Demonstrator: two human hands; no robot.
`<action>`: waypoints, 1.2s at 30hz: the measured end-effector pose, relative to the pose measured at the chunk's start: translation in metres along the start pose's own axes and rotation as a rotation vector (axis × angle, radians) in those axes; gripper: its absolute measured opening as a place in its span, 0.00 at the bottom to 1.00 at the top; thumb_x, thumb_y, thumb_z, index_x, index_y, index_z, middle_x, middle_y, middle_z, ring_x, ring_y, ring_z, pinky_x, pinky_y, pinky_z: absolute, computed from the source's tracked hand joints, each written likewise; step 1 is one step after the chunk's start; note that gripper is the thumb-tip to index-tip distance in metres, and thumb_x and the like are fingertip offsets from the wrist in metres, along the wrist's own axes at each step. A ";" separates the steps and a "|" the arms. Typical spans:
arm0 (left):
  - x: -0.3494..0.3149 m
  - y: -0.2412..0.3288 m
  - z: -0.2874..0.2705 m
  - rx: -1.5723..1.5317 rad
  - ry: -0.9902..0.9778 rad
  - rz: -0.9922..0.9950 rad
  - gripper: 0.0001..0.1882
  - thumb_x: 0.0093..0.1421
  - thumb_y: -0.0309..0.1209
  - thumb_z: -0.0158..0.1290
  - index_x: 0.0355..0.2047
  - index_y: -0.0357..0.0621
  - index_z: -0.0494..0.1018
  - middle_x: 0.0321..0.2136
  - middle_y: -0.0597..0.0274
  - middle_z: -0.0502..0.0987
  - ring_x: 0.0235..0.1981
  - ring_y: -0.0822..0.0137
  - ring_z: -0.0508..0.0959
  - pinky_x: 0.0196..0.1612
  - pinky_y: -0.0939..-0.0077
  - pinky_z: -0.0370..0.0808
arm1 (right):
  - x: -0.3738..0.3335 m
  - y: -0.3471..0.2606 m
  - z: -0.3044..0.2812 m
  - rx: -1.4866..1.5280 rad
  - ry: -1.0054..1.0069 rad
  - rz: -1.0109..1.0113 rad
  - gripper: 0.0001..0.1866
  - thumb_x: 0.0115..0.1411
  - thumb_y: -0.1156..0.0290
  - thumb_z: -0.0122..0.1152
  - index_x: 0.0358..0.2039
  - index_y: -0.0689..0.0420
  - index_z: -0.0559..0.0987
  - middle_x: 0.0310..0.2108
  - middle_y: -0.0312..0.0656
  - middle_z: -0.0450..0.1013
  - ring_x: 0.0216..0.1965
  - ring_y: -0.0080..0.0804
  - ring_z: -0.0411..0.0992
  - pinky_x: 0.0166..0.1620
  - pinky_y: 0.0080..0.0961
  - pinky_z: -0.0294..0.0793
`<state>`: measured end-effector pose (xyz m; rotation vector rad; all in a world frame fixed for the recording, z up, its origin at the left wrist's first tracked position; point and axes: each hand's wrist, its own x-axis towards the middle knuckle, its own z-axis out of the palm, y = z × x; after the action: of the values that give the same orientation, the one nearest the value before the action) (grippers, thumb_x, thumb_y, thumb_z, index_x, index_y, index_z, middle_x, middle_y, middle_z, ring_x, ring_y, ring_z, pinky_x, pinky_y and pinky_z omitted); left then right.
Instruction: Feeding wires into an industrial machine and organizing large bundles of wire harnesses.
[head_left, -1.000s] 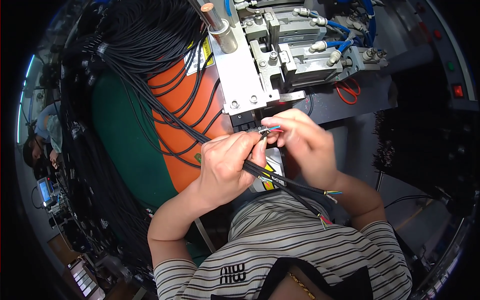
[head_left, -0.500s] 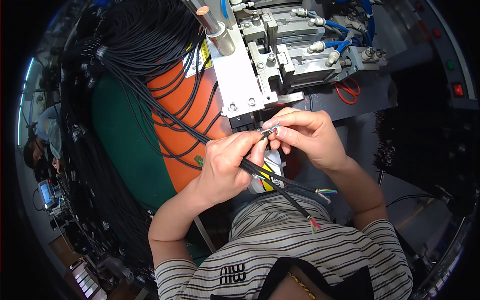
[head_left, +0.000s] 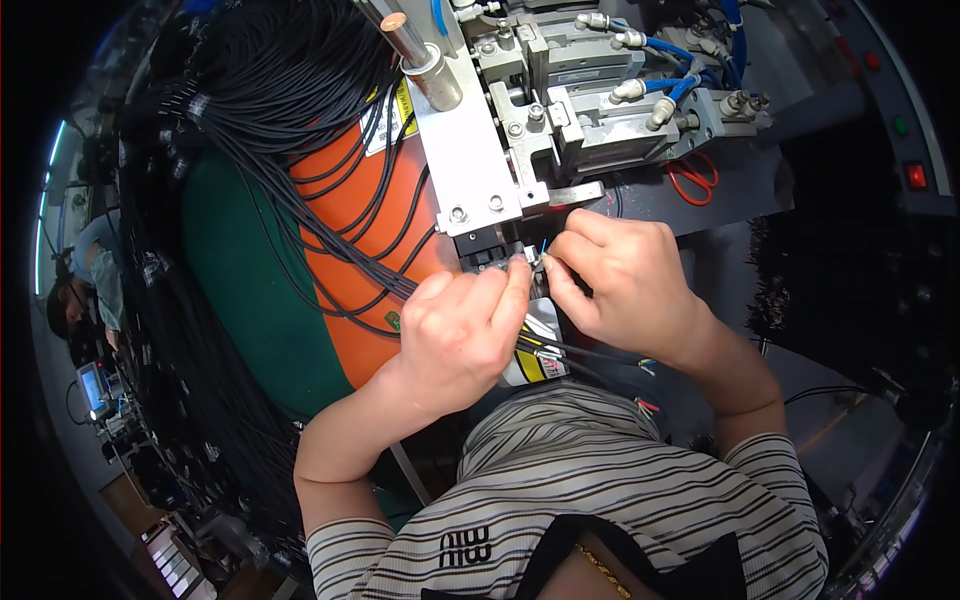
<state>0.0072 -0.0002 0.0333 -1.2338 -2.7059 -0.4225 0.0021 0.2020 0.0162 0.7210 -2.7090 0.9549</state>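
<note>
**Bared cable end pinched between two hands, close in front of a metal fixture**

At far left, beyond the green mat (head_left: 250,275), a co-worker (head_left: 95,265) sat near a small screen (head_left: 91,385). A thick bundle of black cables (head_left: 290,75) lay over the far edge of the orange surface (head_left: 345,330), with several strands running toward its right edge.

Past that right edge, the left hand (head_left: 460,325) had its fingers drawn narrow around the cable, its end just beside the black block (head_left: 482,246) under the fixture's pale metal plate (head_left: 465,150). Fingertips covered much of that end, so whether it touched the block could not be told.

Below the hand, two loose cable ends fanned out coloured wires (head_left: 647,406), well apart from the fixture. To the right, the right hand (head_left: 625,275) pinched a thin blue wire (head_left: 545,247) between thumb and forefinger.

The held end seemed partway along: jacket off, wires bared, both hands occupied with it. The two loose ends were bared as well, but neither was in the fingertips or at the block.
</note>
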 end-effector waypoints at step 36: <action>0.013 0.000 -0.006 -0.006 -0.064 0.037 0.17 0.52 0.23 0.54 0.43 0.29 0.75 0.29 0.58 0.67 0.28 0.64 0.72 0.29 0.71 0.72 | -0.005 0.000 0.020 0.016 0.175 0.035 0.06 0.54 0.73 0.63 0.32 0.59 0.77 0.26 0.41 0.71 0.19 0.39 0.74 0.21 0.32 0.72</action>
<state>-0.0009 0.0076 0.0421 -1.3190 -2.7311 -0.3934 0.0060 0.1913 -0.0011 0.5665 -2.5721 0.9989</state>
